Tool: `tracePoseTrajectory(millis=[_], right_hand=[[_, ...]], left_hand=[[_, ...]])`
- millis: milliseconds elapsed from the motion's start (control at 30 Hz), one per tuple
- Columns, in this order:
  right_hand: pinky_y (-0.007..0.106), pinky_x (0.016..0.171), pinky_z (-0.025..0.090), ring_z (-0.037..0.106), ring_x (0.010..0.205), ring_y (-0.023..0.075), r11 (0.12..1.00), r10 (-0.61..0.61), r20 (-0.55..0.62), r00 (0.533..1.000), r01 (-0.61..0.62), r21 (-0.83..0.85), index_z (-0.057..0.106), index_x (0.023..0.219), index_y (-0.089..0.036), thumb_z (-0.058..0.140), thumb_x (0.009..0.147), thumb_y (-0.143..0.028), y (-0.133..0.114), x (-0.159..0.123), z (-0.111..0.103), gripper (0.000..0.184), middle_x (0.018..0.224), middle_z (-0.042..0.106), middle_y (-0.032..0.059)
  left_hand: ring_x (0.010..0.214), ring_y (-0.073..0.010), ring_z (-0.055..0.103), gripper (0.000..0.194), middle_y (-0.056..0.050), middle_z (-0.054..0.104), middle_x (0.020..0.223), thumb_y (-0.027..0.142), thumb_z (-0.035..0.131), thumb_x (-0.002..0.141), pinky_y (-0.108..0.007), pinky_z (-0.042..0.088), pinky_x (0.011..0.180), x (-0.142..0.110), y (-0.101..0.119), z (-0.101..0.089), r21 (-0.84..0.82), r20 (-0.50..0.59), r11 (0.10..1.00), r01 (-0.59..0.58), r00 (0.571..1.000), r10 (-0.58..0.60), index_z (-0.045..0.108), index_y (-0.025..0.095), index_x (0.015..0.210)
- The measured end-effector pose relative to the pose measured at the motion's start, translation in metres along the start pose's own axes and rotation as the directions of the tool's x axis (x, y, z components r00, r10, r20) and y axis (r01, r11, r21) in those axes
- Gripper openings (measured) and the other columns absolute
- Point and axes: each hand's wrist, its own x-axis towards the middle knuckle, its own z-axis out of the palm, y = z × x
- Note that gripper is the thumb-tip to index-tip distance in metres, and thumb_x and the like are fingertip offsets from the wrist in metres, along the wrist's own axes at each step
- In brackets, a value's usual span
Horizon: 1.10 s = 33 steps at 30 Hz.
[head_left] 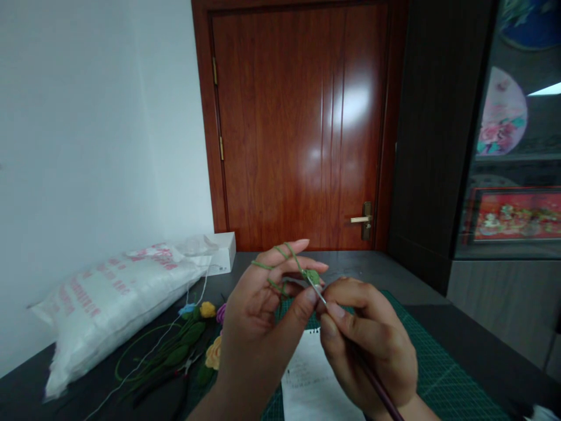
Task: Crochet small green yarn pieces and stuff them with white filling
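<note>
Green yarn [262, 266] winds around the fingers of my left hand [263, 316]. Between its thumb and fingers the left hand pinches a small green crochet piece [311, 276]. My right hand [368, 333] is closed around a crochet hook [377, 383] with a dark red handle and a thin metal shaft. The hook's tip is at the crochet piece, where the yarn runs down from the raised index finger. Whether the tip sits inside a stitch is too small to tell.
Below my hands lie a notebook page [318, 386] with writing and a green cutting mat [442, 362]. Left are crocheted flowers, a yellow one [207, 310] among them, green stems [175, 345], pliers [186, 365], a stuffed white sack [114, 298] and a white box [224, 252].
</note>
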Motion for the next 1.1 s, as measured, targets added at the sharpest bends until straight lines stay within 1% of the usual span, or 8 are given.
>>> tracePoseTrajectory(millis=[133,333,533,633,833,933,1000,1100], right_hand=[[0.026,0.057,0.057,0.064,0.064,0.013,0.999,-0.004,-0.072,0.997,0.002,-0.033,0.06,0.104,-0.023,0.059,0.084,0.0,-0.002,-0.001,0.004,0.031,0.078,0.065,-0.0005],[0.027,0.053,0.053,0.063,0.054,0.0141,0.987,0.142,-0.175,0.974,-0.154,-0.056,0.065,0.087,-0.021,0.059,0.084,-0.008,-0.013,0.003,0.017,0.014,0.066,0.068,-0.0002],[0.027,0.056,0.057,0.068,0.057,0.0151,0.991,0.133,-0.087,0.987,-0.134,0.0,0.064,0.088,-0.022,0.063,0.081,-0.008,-0.005,0.006,0.014,0.016,0.067,0.069,-0.0018],[0.029,0.061,0.058,0.069,0.064,0.0155,0.997,0.079,-0.068,0.995,-0.077,0.032,0.065,0.091,-0.023,0.066,0.082,-0.006,0.0,0.003,0.013,0.019,0.071,0.069,-0.0021],[0.031,0.069,0.056,0.067,0.079,0.0153,0.985,-0.166,0.013,0.986,0.166,-0.053,0.07,0.091,-0.02,0.061,0.094,-0.01,0.008,0.0,0.01,0.014,0.088,0.068,0.002],[0.032,0.073,0.054,0.066,0.083,0.0154,0.975,-0.207,0.05,0.977,0.21,-0.071,0.071,0.092,-0.019,0.059,0.096,-0.007,0.01,0.001,0.006,0.017,0.093,0.067,0.0028],[0.033,0.073,0.053,0.064,0.082,0.0154,0.988,-0.155,0.064,0.986,0.156,-0.014,0.07,0.095,-0.02,0.056,0.098,-0.007,0.011,0.001,0.002,0.019,0.091,0.065,0.0024],[0.034,0.075,0.051,0.062,0.084,0.0171,0.99,0.063,0.056,0.996,-0.07,0.126,0.069,0.1,-0.021,0.052,0.102,-0.016,0.011,0.0,-0.002,0.018,0.088,0.063,0.0027]], left_hand=[[0.081,-0.0178,0.076,0.043,-0.005,0.08,0.089,0.013,0.077,0.084,-0.026,0.064,0.075,0.0,0.002,0.004,-0.039,-0.065,0.998,0.04,0.997,-0.043,0.067,0.018,0.125],[0.09,-0.0209,0.078,0.052,-0.007,0.081,0.096,0.017,0.075,0.086,-0.031,0.063,0.083,0.0,0.003,0.003,-0.029,-0.067,0.992,0.119,0.99,-0.121,0.058,0.016,0.135],[0.087,-0.0193,0.077,0.047,-0.007,0.081,0.094,0.019,0.069,0.091,-0.028,0.062,0.074,0.002,0.007,0.004,-0.033,-0.08,0.987,0.158,0.984,-0.16,0.055,0.016,0.136],[0.087,-0.0187,0.077,0.047,-0.007,0.08,0.095,0.02,0.07,0.091,-0.029,0.061,0.078,0.003,0.007,0.002,-0.031,-0.094,0.989,0.145,0.985,-0.148,0.056,0.016,0.136],[0.086,-0.0177,0.076,0.05,-0.006,0.08,0.097,0.022,0.069,0.092,-0.028,0.061,0.077,0.002,0.005,0.0,-0.078,-0.073,0.983,0.168,0.982,-0.174,0.052,0.017,0.139],[0.081,-0.0152,0.074,0.049,-0.004,0.079,0.094,0.02,0.068,0.093,-0.027,0.061,0.077,0.003,0.006,-0.001,-0.077,-0.076,0.982,0.175,0.981,-0.18,0.051,0.018,0.139],[0.077,-0.0138,0.072,0.048,-0.004,0.078,0.093,0.019,0.068,0.093,-0.026,0.06,0.075,0.005,0.007,-0.003,-0.054,-0.063,0.985,0.161,0.984,-0.165,0.052,0.018,0.138],[0.068,-0.012,0.067,0.044,-0.004,0.076,0.092,0.019,0.067,0.093,-0.023,0.057,0.062,0.009,0.006,-0.008,-0.022,0.018,0.989,0.149,0.989,-0.149,0.054,0.018,0.135]])
